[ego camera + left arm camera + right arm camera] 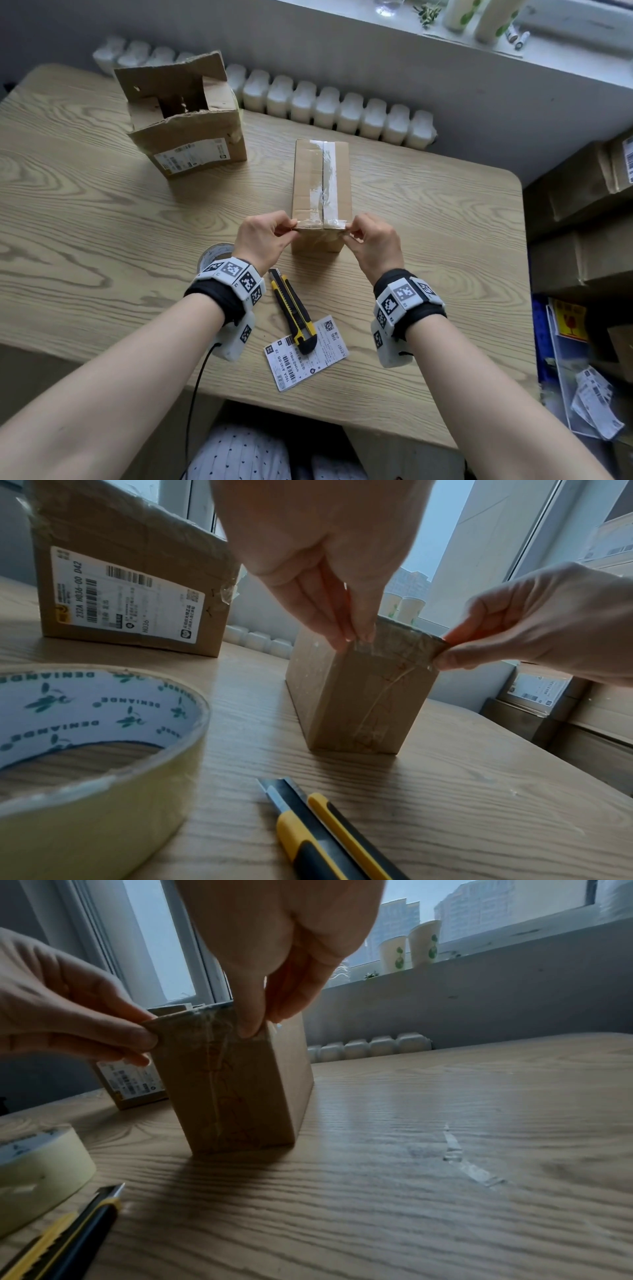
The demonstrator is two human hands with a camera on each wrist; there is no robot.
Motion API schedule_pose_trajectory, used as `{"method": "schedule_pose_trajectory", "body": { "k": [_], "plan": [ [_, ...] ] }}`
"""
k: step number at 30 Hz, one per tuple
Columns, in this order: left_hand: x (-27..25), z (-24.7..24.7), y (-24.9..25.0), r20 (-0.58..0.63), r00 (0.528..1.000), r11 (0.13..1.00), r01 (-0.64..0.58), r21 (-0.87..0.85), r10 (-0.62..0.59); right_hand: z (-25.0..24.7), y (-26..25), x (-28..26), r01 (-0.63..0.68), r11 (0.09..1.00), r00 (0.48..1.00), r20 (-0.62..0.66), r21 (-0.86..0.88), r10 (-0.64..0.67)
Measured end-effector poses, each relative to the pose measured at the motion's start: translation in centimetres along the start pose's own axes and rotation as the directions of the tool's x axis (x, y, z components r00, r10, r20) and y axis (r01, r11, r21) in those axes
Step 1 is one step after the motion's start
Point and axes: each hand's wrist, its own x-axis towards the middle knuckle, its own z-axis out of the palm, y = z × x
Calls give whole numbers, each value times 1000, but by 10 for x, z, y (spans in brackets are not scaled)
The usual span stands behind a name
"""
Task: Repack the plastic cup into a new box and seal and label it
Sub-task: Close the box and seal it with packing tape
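The new cardboard box (322, 185) lies closed mid-table, with clear tape running along its top seam. A short tape strip (322, 224) crosses its near top edge. My left hand (293, 228) pinches the strip's left end at the box's left corner, seen close in the left wrist view (352, 637). My right hand (349, 231) pinches the right end at the right corner (253, 1026). A white shipping label (306, 353) lies near the table's front edge. No plastic cup is in view.
The torn old box (185, 116) stands open at the back left. A tape roll (214, 253) lies by my left wrist, and a yellow-black utility knife (294, 311) rests partly on the label. Stacked cartons (582, 222) stand to the right of the table (85, 205).
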Motion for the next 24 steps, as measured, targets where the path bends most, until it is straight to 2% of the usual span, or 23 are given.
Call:
{"method": "schedule_pose_trajectory", "body": {
  "k": [8, 11, 13, 17, 21, 24],
  "plan": [
    [0, 6, -3, -7, 1000, 996, -17, 92, 18, 5, -21, 3, -85, 982, 996, 9, -167, 88],
    [-1, 6, 0, 5, 1000, 992, -20, 127, 19, 10, -22, 3, -113, 978, 993, 13, -174, 117],
    [-1, 5, 4, 26, 1000, 986, -7, 165, 3, 6, -18, 6, -113, 984, 990, 71, -139, 124],
    [0, 5, 10, 52, 999, 978, 1, 208, -12, -10, 4, 11, 2, 1000, 980, 199, -13, 0],
    [0, 4, 10, 52, 999, 979, -11, 205, 1, -12, 14, 12, 101, 995, 988, 116, 14, -102],
    [1, 2, 11, 62, 998, 979, -32, 202, 20, -7, 17, 13, 96, 995, 992, 79, 21, -97]
  ]
}}
